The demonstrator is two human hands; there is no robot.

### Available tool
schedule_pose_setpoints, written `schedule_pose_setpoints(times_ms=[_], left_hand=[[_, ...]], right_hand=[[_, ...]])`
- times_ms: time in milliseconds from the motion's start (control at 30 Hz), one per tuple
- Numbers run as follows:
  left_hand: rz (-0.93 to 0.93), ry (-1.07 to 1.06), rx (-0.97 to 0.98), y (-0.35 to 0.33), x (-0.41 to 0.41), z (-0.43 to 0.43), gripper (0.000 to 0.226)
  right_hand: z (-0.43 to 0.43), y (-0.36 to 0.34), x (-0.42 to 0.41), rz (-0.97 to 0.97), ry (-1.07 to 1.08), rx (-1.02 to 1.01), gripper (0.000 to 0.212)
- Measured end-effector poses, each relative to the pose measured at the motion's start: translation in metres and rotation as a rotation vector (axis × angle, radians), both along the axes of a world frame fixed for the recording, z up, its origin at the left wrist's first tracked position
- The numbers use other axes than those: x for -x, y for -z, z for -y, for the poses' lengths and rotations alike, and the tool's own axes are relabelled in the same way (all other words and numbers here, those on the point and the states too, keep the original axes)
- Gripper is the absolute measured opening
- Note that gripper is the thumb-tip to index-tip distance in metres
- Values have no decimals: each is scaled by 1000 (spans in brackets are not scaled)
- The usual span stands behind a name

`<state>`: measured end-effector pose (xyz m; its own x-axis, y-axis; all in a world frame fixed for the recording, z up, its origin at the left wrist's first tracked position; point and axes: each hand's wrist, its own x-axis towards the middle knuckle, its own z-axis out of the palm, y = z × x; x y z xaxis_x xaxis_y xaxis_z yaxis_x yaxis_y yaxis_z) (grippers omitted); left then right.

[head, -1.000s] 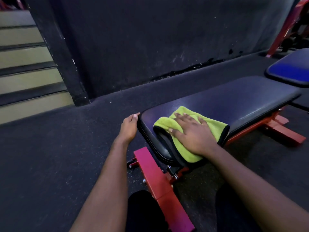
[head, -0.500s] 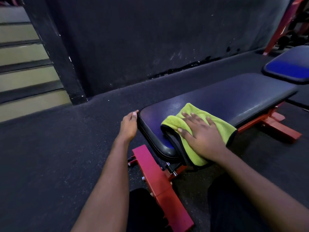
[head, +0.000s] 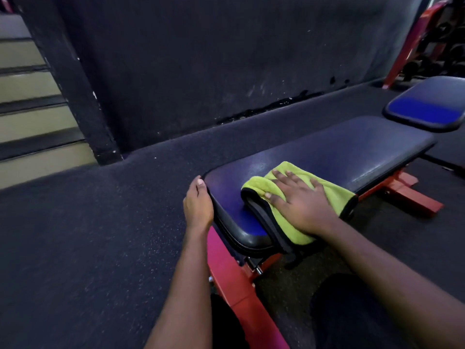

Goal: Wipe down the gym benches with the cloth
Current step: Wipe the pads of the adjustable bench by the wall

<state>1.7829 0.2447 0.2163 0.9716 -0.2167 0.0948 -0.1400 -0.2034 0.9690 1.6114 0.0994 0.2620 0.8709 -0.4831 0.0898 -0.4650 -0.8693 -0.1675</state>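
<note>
Cloth (head: pixel 336 195), yellow-green, lies on the bench pad's (head: pixel 339 149) near end, with the right hand (head: pixel 302 206) pressing it flat, fingers spread. At the cloth's nine o'clock, the left hand (head: pixel 197 206) braces the pad's end; its grip is unclear. Wiping well probably means even, overlapping strokes toward two o'clock, where another bench (head: pixel 425 108) stands.

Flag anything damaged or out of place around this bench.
The wall looks damaged along its foot behind the bench: a ragged black strip where the surface seems broken away. The pillar has white chips. Bench and cloth look fine.
</note>
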Motion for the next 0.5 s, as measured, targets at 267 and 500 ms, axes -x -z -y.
schedule_pose_setpoints(times_ms=[267,500], left_hand=[[-36,-75,101,0,13,5,40],[-71,-118,192,2,16,9,39]], right_hand=[[6,-5,-14,-59,-31,-7,64],[12,-6,-17,-82,-73,16,62]])
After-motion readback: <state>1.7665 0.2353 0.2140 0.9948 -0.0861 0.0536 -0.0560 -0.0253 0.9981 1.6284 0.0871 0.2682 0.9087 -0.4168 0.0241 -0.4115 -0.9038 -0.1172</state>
